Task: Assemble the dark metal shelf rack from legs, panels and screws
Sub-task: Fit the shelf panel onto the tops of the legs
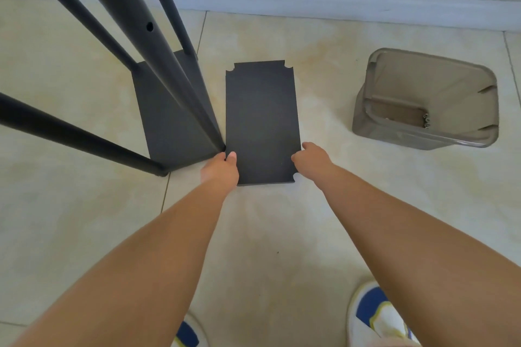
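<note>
Loose dark shelf panel (262, 121) sat flat over the pale tiled floor (324, 205); could not tell whether it rested on the tiles or was lifted slightly. Its corners were notched, short edges toward the wall and toward the person.

Left hand (221, 170) gripped the panel's left long edge near the close corner, thumb on the top face, fingers hidden under the edge. Right hand (311, 159) held the panel's right long edge at about the same height, fingers curled at the rim; the pinch itself was partly hidden.

Left of the panel, just beside it, stood the partly built rack: a bottom panel (169, 121) lying low with four dark legs (174, 65) rising from its corners toward the camera. One leg showed a screw hole (149, 27).

Right of the panel, well apart, a grey-brown plastic bin (428, 98) sat on the tiles, with a few small screws (426, 120) lying inside at the bottom.

Nearer the person than the panel, the toes of two white and blue shoes (375, 315) showed
</note>
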